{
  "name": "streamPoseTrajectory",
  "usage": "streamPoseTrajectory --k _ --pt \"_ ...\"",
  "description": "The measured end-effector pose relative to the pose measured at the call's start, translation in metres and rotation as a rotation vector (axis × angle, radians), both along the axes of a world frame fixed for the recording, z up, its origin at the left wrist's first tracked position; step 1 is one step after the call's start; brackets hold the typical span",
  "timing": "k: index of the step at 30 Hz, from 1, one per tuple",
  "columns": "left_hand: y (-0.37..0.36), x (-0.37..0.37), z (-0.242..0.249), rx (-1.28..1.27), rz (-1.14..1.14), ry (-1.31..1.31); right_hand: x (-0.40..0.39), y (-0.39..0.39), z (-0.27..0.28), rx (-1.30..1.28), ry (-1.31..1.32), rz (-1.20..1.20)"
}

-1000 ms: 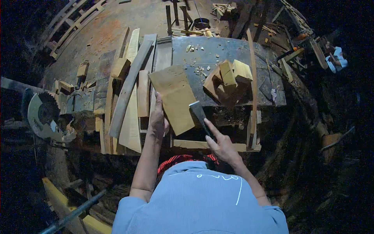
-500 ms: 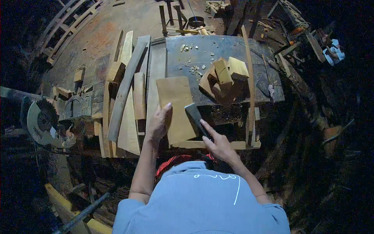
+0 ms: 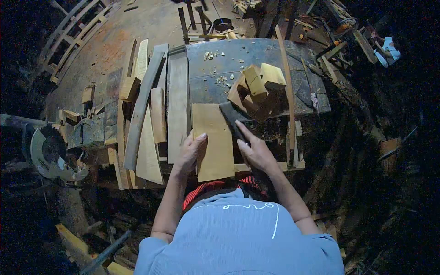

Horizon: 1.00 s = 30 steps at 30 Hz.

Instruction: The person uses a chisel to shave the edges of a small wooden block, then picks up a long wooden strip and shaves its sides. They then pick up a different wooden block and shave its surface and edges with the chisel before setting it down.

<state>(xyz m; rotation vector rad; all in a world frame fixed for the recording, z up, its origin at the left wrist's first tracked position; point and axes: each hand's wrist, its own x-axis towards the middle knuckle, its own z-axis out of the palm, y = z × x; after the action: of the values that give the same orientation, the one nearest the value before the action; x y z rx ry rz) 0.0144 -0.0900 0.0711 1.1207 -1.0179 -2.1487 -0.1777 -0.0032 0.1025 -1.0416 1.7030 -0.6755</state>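
Observation:
A flat rectangular wooden board (image 3: 213,142) is held near the front edge of the workbench, its long side running toward me. My left hand (image 3: 189,153) grips its left edge, thumb on the upper face and fingers underneath. In my right hand (image 3: 257,153) is a broad, dark, flat chisel-like blade (image 3: 230,112), with the index finger stretched along it. The blade's wide end points away from me and overlaps the board's upper right edge. My right palm hides the tool's near end.
Long wooden strips (image 3: 145,110) and a grey plank (image 3: 178,105) lie left of the board. Wood blocks (image 3: 256,85) are piled behind the blade, near scattered chips (image 3: 223,80). A toothed circular saw (image 3: 49,146) stands at the far left. A thin batten (image 3: 288,91) borders the right side.
The board has turned more upright in view and come closer to me. The blade has moved forward along the board's right edge, and its bright cutting edge no longer shows.

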Motion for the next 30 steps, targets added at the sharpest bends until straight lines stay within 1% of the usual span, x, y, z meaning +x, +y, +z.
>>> streamPoseTrajectory --k 2,3,4,5,6,7,8,9,10,11,12,14,15,16,18,19,20,22,24,25,26,28,29,30 --pt "-0.005 -0.003 0.005 0.055 0.094 -0.061 0.006 0.016 -0.012 -0.149 0.029 0.067" --pt "-0.007 -0.003 0.007 0.056 0.1 -0.06 0.012 0.02 -0.004 -0.095 -0.021 0.087" --pt "-0.009 -0.002 0.008 0.02 0.051 -0.106 0.016 0.023 -0.013 -0.109 -0.015 0.078" --pt "-0.01 0.0 0.008 -0.013 -0.001 -0.154 0.014 0.021 -0.017 -0.177 0.013 0.06" --pt "-0.008 0.002 0.008 -0.004 -0.003 -0.158 0.011 0.017 -0.022 -0.241 0.038 0.038" --pt "-0.005 0.003 0.008 0.0 -0.079 -0.172 0.005 0.008 -0.02 -0.283 0.088 0.047" --pt "-0.004 0.003 0.009 -0.002 -0.159 -0.182 -0.001 0.001 -0.009 -0.027 0.001 -0.046" --pt "-0.002 0.004 0.003 -0.006 -0.169 -0.182 -0.008 -0.002 -0.012 -0.081 0.0 -0.071" --pt "0.001 0.005 -0.007 -0.076 -0.174 -0.173 -0.014 -0.002 -0.019 -0.137 0.001 -0.094" --pt "0.001 0.005 -0.014 -0.147 -0.175 -0.163 -0.02 0.0 -0.03 -0.184 0.07 -0.068" --pt "-0.003 0.004 -0.012 -0.151 -0.174 -0.164 -0.021 0.004 -0.025 -0.188 0.07 -0.068" --pt "-0.013 0.003 -0.008 -0.113 0.036 -0.074 -0.016 0.016 -0.006 0.023 -0.09 -0.022" --pt "-0.024 0.008 -0.02 -0.017 0.11 0.061 -0.01 0.024 -0.002 -0.024 -0.15 -0.015" --pt "-0.031 0.01 -0.028 -0.019 0.121 0.055 -0.004 0.031 -0.006 -0.115 -0.111 0.032" --pt "-0.044 0.014 -0.04 0.021 0.27 0.118 0.005 0.043 0.013 0.062 -0.223 0.068" --pt "-0.048 0.012 -0.043 0.018 0.32 0.037 0.01 0.047 0.02 0.065 -0.229 0.076" --pt "-0.054 0.013 -0.049 0.018 0.323 0.034 0.015 0.051 0.026 0.04 -0.232 0.124" --pt "-0.063 0.011 -0.055 -0.059 0.23 0.076 0.018 0.053 0.029 0.01 -0.231 0.164" --pt "-0.063 0.005 -0.057 -0.019 0.23 0.074 0.019 0.054 0.026 0.053 -0.245 0.217" --pt "-0.06 0.001 -0.056 0.024 0.239 0.067 0.022 0.055 0.019 -0.069 -0.276 0.164" --pt "-0.056 -0.002 -0.057 0.024 0.234 0.068 0.02 0.052 0.02 -0.07 -0.275 0.159" --pt "-0.044 -0.007 -0.055 0.008 0.14 0.049 0.013 0.04 0.023 0.005 -0.189 0.107" --pt "-0.039 -0.009 -0.054 -0.044 0.125 0.097 0.011 0.036 0.014 -0.081 -0.165 0.064" --pt "-0.036 -0.01 -0.045 -0.043 0.117 0.096 0.007 0.031 0.019 0.014 -0.213 0.045"
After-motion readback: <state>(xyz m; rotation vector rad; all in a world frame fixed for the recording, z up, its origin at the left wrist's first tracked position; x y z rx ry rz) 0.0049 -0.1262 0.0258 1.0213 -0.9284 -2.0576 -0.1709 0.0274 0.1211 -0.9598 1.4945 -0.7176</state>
